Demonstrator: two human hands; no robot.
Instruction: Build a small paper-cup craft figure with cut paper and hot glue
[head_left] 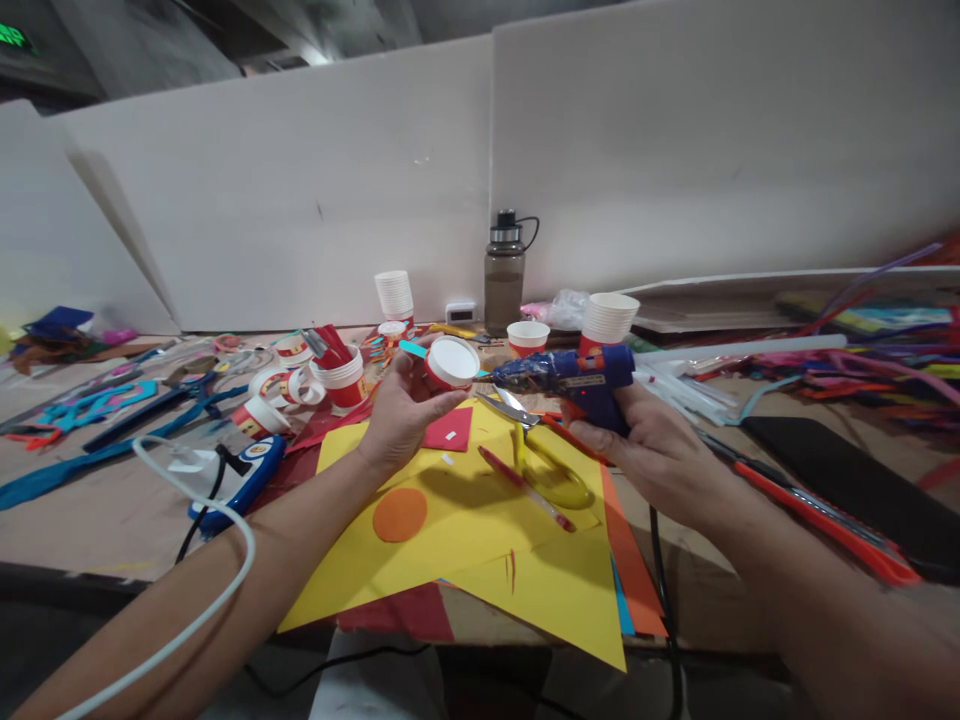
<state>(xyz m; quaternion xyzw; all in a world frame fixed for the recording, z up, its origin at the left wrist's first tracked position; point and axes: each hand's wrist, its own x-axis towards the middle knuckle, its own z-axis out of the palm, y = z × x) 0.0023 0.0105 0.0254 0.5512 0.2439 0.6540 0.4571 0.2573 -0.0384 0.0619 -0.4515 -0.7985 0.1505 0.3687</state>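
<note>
My left hand [401, 415] holds a short red and white paper cup piece [451, 362] above the yellow paper, its round white face turned toward me. A turquoise strip [412, 349] sticks out at its left side. My right hand [649, 440] is wrapped round the handle of a blue glue gun [574, 375], with a long white glue stick [739, 348] coming out of its back. The gun's nozzle points left and is at the right edge of the cup piece; whether they touch is unclear.
Yellow paper [345, 560] bears scissors [559, 480], a red pen [525, 487] and an orange circle [400, 515]. Behind stand a bottle [504, 285] and cup stacks [609, 320]. A power strip [255, 480] lies left, a red cutter [825, 520] right. A white cable crosses my left forearm.
</note>
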